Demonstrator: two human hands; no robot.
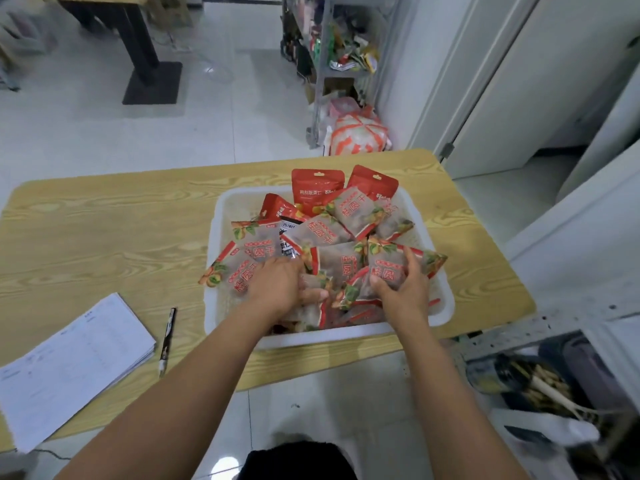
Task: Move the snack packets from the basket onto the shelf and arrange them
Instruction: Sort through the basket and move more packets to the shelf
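2 hands in the white basket [446, 308] at the worktop's [104, 237] right edge: right hand [403, 289] clutches a clear snack packet [388, 268], left hand [277, 280] presses half-curled into snack packets [332, 233] directly beneath, grasp unclear.

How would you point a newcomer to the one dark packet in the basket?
Start at the wooden table and find the white basket heaped with snack packets. Look just beyond the left hand, left of the heap's middle. The dark packet lies there, half buried: black and white, while every packet around it is red or translucent with red print.
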